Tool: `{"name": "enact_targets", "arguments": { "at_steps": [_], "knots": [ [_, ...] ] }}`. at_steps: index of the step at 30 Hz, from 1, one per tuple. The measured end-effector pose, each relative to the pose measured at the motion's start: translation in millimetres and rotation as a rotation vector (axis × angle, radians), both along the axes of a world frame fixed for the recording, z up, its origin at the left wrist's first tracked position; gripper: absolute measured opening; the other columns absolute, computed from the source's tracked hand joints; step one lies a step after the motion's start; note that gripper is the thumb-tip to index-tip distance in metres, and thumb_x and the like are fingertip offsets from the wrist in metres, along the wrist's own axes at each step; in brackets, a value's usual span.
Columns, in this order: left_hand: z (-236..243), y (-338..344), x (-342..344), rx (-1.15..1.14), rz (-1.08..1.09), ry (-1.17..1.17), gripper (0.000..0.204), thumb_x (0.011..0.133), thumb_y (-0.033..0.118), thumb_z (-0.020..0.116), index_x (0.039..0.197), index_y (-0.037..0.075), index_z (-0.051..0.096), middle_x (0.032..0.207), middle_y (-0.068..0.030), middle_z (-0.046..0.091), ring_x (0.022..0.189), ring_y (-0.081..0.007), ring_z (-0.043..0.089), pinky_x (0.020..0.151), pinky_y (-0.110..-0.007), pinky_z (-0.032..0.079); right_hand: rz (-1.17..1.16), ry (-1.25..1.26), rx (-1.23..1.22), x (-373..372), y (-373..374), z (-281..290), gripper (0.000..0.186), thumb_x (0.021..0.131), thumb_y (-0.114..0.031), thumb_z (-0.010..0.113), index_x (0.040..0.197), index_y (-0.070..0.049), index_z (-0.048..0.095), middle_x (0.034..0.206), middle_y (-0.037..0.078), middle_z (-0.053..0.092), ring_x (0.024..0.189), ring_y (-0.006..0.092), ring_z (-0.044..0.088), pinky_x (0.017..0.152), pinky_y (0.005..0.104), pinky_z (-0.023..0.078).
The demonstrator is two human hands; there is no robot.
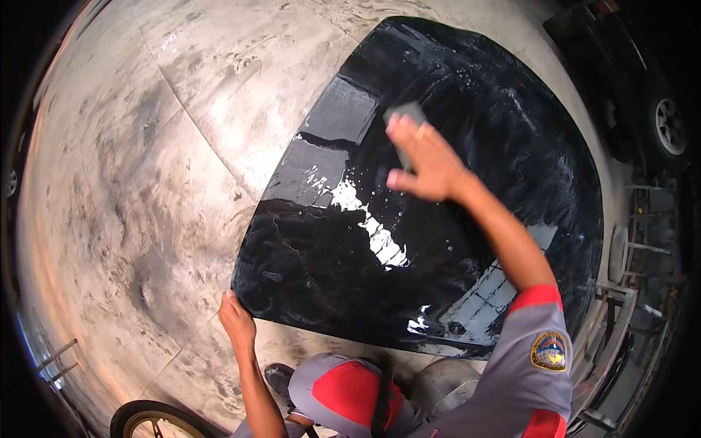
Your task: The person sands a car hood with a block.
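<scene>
A large black car hood (314, 255) lies before me, its surface wet with streaks, droplets and bright reflections. Over its upper middle, my right hand (432, 164) lies flat with the thumb held out. Beneath those fingers is a thin grey sanding pad (406, 111), pressed to the hood and partly hidden; hand and pad are slightly blurred. At the hood's near left corner, my left hand (237, 321) grips the edge, its thumb on top and the other fingers mostly out of sight.
Stained concrete floor (146, 219) stretches to the left. A dark vehicle (621, 80) with a silver wheel (669, 125) stands at the far right. Metal racking (646, 248) runs along the right side. A spoked wheel (157, 420) with a black tyre pokes in at the lower left.
</scene>
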State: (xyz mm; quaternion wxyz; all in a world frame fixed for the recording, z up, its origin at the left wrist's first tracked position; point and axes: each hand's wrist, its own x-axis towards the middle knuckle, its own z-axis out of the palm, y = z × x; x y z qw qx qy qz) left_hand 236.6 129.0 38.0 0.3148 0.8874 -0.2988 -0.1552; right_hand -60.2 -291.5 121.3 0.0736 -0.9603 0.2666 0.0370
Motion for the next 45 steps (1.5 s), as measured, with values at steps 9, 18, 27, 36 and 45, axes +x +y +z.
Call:
{"name": "enact_targets", "arguments": {
  "at_steps": [9,18,27,36,45],
  "knots": [
    [-3.0,0.6,-1.6,0.032,0.014,0.0,0.039,0.109,0.022,0.04,0.086,-0.005,0.054,0.076,-0.0305,0.056,0.071,-0.05,0.052,0.066,-0.052,0.04,0.003,0.017,0.167,50.4,112.6,7.2,0.112,0.088,-0.077,0.051,0.157,0.007,0.022,0.165,0.026,0.022,0.155,0.0367,0.019,0.125,0.0501,0.014],
    [-4.6,0.9,-0.2,0.022,-0.004,0.018,0.039,0.109,0.024,0.04,0.088,-0.004,0.056,0.077,-0.0315,0.058,0.073,-0.0512,0.054,0.067,-0.053,0.042,-0.216,-0.017,-0.089,51.8,63.6,-3.2,0.091,0.097,-0.06,0.05,0.158,0.004,0.025,0.166,0.023,0.022,0.155,0.0359,0.021,0.126,0.051,0.015],
    [3.9,-2.4,1.1,0.045,-0.027,0.034,0.042,0.109,0.026,0.038,0.085,-0.003,0.057,0.08,-0.0315,0.062,0.079,-0.0525,0.059,0.071,-0.057,0.043,-0.074,-0.018,0.042,21.2,245.9,-41.3,0.063,0.105,-0.028,0.046,0.159,-0.003,0.027,0.169,0.012,0.023,0.157,0.0274,0.019,0.126,0.0492,0.013],
    [0.0,1.7,-0.9,-0.099,0.016,0.071,0.042,0.109,0.025,0.041,0.081,-0.002,0.056,0.074,-0.0278,0.059,0.071,-0.0489,0.057,0.066,-0.055,0.041,-0.342,-0.117,0.402,-81.7,345.0,53.1,0.044,0.106,-0.013,0.041,0.146,-0.001,0.051,0.155,0.017,0.047,0.148,0.0336,0.04,0.123,0.0482,0.025],
    [-5.2,-3.3,-9.6,-0.179,0.148,-0.016,0.043,0.108,0.025,0.042,0.084,-0.006,0.059,0.074,-0.0288,0.059,0.069,-0.0486,0.055,0.065,-0.052,0.04,-1.568,-0.544,-0.532,-288.6,528.5,143.1,0.046,0.112,-0.031,0.041,0.139,0.004,0.055,0.128,0.019,0.065,0.116,0.0291,0.062,0.101,0.0373,0.046]
  ]
}}
